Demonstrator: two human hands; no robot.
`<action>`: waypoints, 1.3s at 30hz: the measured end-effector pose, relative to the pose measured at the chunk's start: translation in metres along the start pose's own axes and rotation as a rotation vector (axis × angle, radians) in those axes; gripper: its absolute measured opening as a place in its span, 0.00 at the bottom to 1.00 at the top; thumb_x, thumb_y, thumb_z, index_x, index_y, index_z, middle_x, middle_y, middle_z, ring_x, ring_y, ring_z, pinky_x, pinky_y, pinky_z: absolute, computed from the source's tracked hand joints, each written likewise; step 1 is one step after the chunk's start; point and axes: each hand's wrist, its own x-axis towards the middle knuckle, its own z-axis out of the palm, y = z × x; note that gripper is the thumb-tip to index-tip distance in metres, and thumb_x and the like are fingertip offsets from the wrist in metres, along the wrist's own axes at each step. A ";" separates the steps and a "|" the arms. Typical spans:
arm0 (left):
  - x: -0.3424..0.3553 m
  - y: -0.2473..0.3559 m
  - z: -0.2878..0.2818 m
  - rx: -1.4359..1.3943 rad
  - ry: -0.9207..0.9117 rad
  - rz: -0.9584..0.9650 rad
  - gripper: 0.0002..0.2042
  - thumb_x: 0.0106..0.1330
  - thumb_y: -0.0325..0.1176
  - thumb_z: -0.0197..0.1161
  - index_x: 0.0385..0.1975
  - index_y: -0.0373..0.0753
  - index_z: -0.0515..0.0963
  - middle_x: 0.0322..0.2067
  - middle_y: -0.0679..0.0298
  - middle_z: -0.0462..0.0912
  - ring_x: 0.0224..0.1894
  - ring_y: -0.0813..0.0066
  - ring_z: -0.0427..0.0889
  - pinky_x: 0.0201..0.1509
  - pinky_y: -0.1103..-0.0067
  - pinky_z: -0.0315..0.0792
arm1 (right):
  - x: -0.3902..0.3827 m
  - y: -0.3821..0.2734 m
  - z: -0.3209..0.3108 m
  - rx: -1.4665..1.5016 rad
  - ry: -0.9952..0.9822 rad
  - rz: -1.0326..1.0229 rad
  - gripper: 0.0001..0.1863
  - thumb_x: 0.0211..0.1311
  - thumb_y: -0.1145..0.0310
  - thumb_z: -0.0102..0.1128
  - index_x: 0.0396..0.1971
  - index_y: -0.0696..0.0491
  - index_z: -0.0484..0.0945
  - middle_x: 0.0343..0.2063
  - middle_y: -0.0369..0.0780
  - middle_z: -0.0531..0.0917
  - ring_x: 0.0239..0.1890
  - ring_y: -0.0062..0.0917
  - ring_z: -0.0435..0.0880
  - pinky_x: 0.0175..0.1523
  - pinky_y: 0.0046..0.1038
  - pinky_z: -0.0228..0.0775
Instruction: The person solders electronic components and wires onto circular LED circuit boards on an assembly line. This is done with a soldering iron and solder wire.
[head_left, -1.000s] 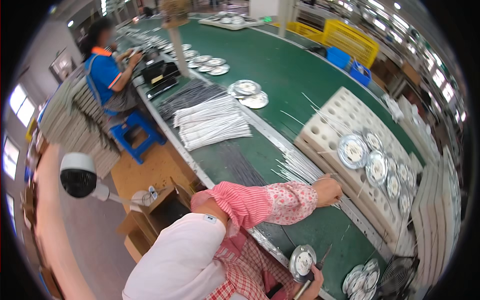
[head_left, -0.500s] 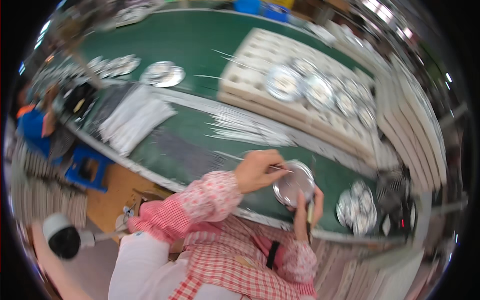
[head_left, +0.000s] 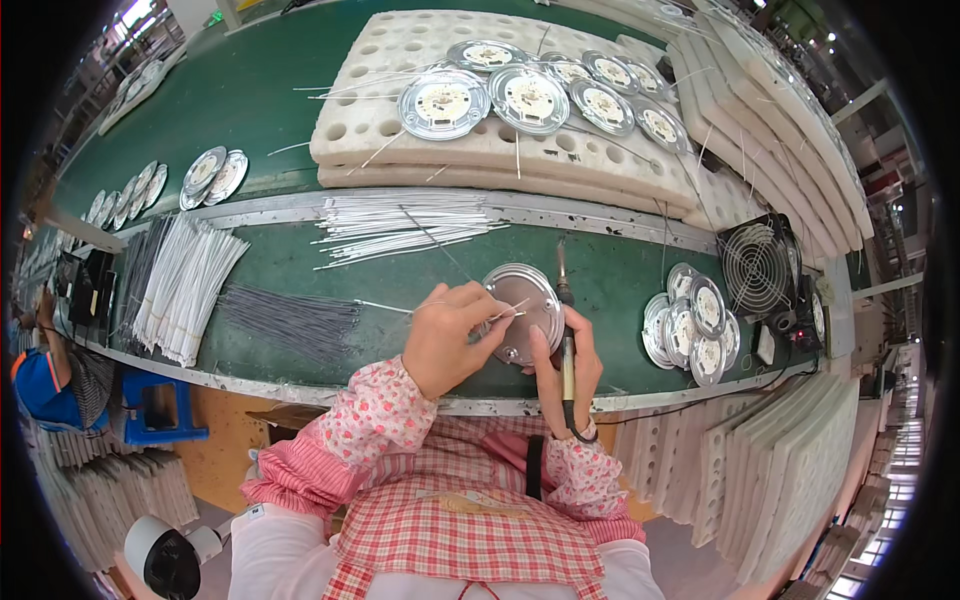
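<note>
My left hand (head_left: pixel 448 335) is closed in a pinch on thin white wires (head_left: pixel 513 309), whose ends lie over the face of a round metal disc (head_left: pixel 525 285). The disc is a shiny silver plate with a raised rim, tilted toward me. My right hand (head_left: pixel 578 362) steadies its lower right side with the thumb on its face. That same hand also holds a soldering iron (head_left: pixel 568 375) upright beside the disc, tip pointing away from me. The iron's cord loops at my right wrist.
White wires (head_left: pixel 400 225) lie beyond my hands, with dark wires (head_left: pixel 290 318) and a white wire bundle (head_left: pixel 190 285) leftward. Metal discs (head_left: pixel 530 98) rest on a white foam board (head_left: pixel 365 130); more discs (head_left: pixel 690 325) lie right, near a black fan (head_left: pixel 757 265). A person sits far left.
The view has turned, so the table and foam board sit further left and more level. My left fingers with the wires now lie lower across the disc. Both hands keep their hold.
</note>
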 end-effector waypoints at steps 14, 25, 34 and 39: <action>-0.001 -0.027 -0.020 -0.369 -0.259 -0.251 0.08 0.61 0.25 0.66 0.39 0.30 0.81 0.33 0.59 0.82 0.37 0.72 0.84 0.43 0.76 0.77 | 0.027 -0.018 -0.014 -0.149 -0.324 -0.412 0.55 0.32 0.61 0.87 0.65 0.53 0.64 0.50 0.46 0.75 0.53 0.42 0.77 0.57 0.38 0.70; -0.015 0.004 -0.006 -0.278 0.025 -0.431 0.13 0.62 0.40 0.69 0.31 0.34 0.83 0.26 0.55 0.82 0.27 0.67 0.82 0.36 0.74 0.71 | 0.019 -0.008 0.011 -0.212 -0.295 -0.367 0.57 0.36 0.60 0.85 0.67 0.58 0.59 0.54 0.49 0.74 0.54 0.44 0.72 0.60 0.40 0.65; -0.003 -0.011 0.001 0.458 0.264 0.048 0.22 0.55 0.43 0.72 0.43 0.36 0.74 0.32 0.56 0.79 0.38 0.56 0.78 0.44 0.68 0.65 | 0.001 -0.003 0.003 -0.655 -0.184 -0.459 0.51 0.42 0.56 0.79 0.66 0.58 0.63 0.44 0.45 0.78 0.45 0.40 0.75 0.48 0.37 0.66; -0.021 -0.031 -0.008 0.084 -0.042 -0.040 0.07 0.64 0.28 0.60 0.36 0.35 0.71 0.33 0.56 0.76 0.35 0.54 0.73 0.42 0.66 0.66 | 0.000 0.002 -0.010 -0.636 -0.096 -0.582 0.29 0.48 0.62 0.76 0.51 0.54 0.78 0.35 0.43 0.80 0.33 0.35 0.77 0.38 0.33 0.67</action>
